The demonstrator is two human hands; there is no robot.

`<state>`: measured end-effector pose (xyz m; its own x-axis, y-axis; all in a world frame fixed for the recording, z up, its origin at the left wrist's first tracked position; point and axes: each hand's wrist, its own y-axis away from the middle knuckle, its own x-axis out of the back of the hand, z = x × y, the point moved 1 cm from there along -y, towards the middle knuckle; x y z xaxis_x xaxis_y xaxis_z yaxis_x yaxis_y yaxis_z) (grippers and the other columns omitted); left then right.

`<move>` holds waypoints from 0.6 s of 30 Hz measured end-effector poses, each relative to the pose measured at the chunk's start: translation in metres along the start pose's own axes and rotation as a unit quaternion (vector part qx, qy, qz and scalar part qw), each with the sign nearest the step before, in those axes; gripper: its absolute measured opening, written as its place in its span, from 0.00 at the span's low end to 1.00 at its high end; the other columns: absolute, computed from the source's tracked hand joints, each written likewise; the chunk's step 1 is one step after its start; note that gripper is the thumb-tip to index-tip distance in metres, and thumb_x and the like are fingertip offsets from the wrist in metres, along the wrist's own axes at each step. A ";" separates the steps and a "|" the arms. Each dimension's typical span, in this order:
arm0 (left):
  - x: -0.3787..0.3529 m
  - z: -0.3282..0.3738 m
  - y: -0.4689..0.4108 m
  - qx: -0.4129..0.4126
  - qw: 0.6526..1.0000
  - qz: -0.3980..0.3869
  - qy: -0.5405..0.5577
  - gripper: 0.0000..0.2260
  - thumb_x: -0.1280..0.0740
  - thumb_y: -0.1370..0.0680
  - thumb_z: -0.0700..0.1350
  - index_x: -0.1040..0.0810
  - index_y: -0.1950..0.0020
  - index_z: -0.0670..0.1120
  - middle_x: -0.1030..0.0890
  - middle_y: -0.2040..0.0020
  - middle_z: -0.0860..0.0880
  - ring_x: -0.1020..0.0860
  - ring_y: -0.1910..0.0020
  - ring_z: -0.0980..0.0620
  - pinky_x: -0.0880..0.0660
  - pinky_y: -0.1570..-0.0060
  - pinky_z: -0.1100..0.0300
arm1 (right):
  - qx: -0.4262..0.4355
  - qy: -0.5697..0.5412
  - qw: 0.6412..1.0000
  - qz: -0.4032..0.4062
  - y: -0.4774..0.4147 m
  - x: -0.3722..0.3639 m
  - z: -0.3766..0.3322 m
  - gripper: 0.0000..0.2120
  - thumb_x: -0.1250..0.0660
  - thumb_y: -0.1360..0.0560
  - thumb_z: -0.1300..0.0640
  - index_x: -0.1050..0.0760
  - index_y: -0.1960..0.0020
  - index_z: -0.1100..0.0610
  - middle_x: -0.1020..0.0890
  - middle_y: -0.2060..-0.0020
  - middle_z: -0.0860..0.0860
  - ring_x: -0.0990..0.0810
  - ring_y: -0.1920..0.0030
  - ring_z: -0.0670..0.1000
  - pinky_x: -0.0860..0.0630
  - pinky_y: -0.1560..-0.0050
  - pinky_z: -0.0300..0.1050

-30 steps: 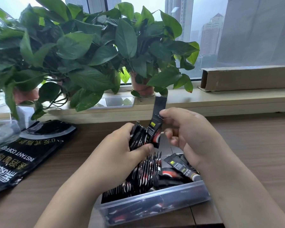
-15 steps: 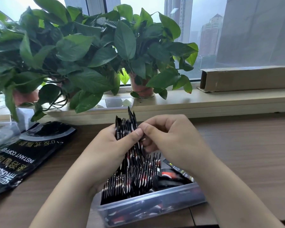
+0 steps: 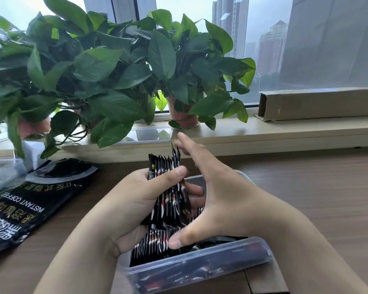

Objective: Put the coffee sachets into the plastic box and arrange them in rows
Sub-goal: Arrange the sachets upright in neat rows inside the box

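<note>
My left hand [image 3: 134, 198] grips a bundle of black coffee sachets [image 3: 170, 187], held upright above the clear plastic box [image 3: 200, 264]. My right hand [image 3: 219, 198] is spread open beside the bundle, its fingers straight along the bundle's right side and its thumb low near the box. Inside the box, a row of sachets [image 3: 151, 245] stands on edge at the left. More sachets lie loose at the right, mostly hidden by my right hand and wrist.
A black instant coffee bag [image 3: 23, 202] lies flat on the wooden table [image 3: 317, 198] at the left. Potted plants [image 3: 115, 71] crowd the windowsill behind. A long cardboard box [image 3: 321, 103] lies on the sill at the right.
My right hand has let go of the bundle's top and spread open beside it. The bundle in my left hand now stands more evened out.
</note>
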<state>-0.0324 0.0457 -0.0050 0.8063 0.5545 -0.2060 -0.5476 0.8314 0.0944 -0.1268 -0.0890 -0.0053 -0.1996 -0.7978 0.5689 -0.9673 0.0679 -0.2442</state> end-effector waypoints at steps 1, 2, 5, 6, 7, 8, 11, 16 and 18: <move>0.000 0.000 0.000 0.002 1.000 -0.006 0.012 0.17 0.31 0.25 0.46 0.18 0.45 0.32 0.17 0.48 0.30 0.15 0.54 0.36 0.16 0.58 0.49 | 0.000 -0.012 1.000 0.001 0.001 0.000 -0.001 0.66 0.14 0.44 0.54 0.54 0.21 0.37 0.42 0.27 0.30 0.35 0.30 0.31 0.25 0.38 0.34; 0.001 0.000 0.000 0.004 1.000 -0.013 0.026 0.17 0.30 0.25 0.45 0.18 0.45 0.33 0.17 0.47 0.30 0.15 0.55 0.37 0.16 0.58 0.50 | 0.007 -0.001 1.000 0.007 0.002 0.000 -0.002 0.64 0.14 0.44 0.55 0.51 0.21 0.38 0.38 0.28 0.32 0.33 0.33 0.31 0.26 0.40 0.31; 0.002 0.000 -0.001 0.002 0.998 -0.039 0.044 0.15 0.27 0.25 0.43 0.17 0.44 0.34 0.17 0.47 0.31 0.15 0.55 0.38 0.16 0.56 0.50 | 0.057 0.129 0.989 0.048 -0.002 -0.001 -0.003 0.60 0.15 0.44 0.47 0.46 0.22 0.41 0.35 0.30 0.35 0.37 0.29 0.35 0.35 0.30 0.34; 0.003 0.000 -0.001 0.001 0.998 -0.038 0.042 0.15 0.27 0.26 0.43 0.17 0.45 0.34 0.16 0.48 0.31 0.15 0.56 0.39 0.16 0.57 0.51 | 0.065 0.145 0.986 0.047 -0.003 -0.003 -0.003 0.60 0.15 0.44 0.45 0.47 0.22 0.42 0.36 0.29 0.36 0.39 0.27 0.37 0.37 0.27 0.38; 0.003 0.000 -0.001 -0.001 0.999 -0.030 0.039 0.14 0.27 0.26 0.42 0.17 0.46 0.34 0.16 0.49 0.32 0.15 0.57 0.39 0.16 0.58 0.51 | 0.064 0.140 0.987 0.044 -0.004 -0.005 -0.001 0.61 0.15 0.44 0.44 0.48 0.21 0.42 0.37 0.28 0.37 0.41 0.25 0.39 0.37 0.25 0.43; 0.003 0.000 -0.002 -0.004 0.999 -0.017 0.037 0.13 0.27 0.26 0.42 0.17 0.47 0.33 0.16 0.50 0.32 0.15 0.58 0.39 0.16 0.60 0.52 | 0.060 0.126 0.989 0.042 -0.005 -0.007 0.000 0.62 0.15 0.44 0.44 0.49 0.21 0.42 0.38 0.27 0.37 0.42 0.24 0.40 0.37 0.25 0.47; 0.004 0.001 -0.001 -0.019 0.999 0.029 0.030 0.14 0.28 0.31 0.43 0.15 0.52 0.34 0.16 0.54 0.33 0.15 0.59 0.39 0.16 0.59 0.49 | 0.034 0.089 0.995 0.038 -0.001 -0.002 -0.001 0.63 0.16 0.44 0.41 0.53 0.21 0.38 0.41 0.25 0.34 0.41 0.25 0.39 0.35 0.26 0.48; 0.006 0.000 0.000 -0.047 0.995 0.083 -0.019 0.10 0.29 0.27 0.41 0.17 0.53 0.34 0.15 0.57 0.35 0.14 0.60 0.41 0.16 0.64 0.49 | -0.009 0.117 0.982 0.149 0.013 0.040 -0.006 0.35 0.28 0.34 0.34 0.29 0.30 0.43 0.20 0.40 0.39 0.23 0.40 0.34 0.24 0.37 0.41; 0.003 -0.002 0.000 -0.045 0.994 0.091 -0.034 0.09 0.31 0.23 0.40 0.21 0.48 0.35 0.14 0.54 0.36 0.13 0.56 0.39 0.17 0.63 0.44 | -0.036 0.160 0.967 0.193 0.021 0.056 -0.002 0.16 0.25 0.31 0.44 0.18 0.45 0.44 0.15 0.57 0.40 0.18 0.56 0.36 0.22 0.50 0.33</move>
<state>-0.0304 0.0477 -0.0073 0.7040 0.6987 -0.1274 -0.7008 0.7125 0.0351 -0.1592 -0.1310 0.0234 -0.5750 -0.4795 0.6629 -0.8173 0.3744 -0.4380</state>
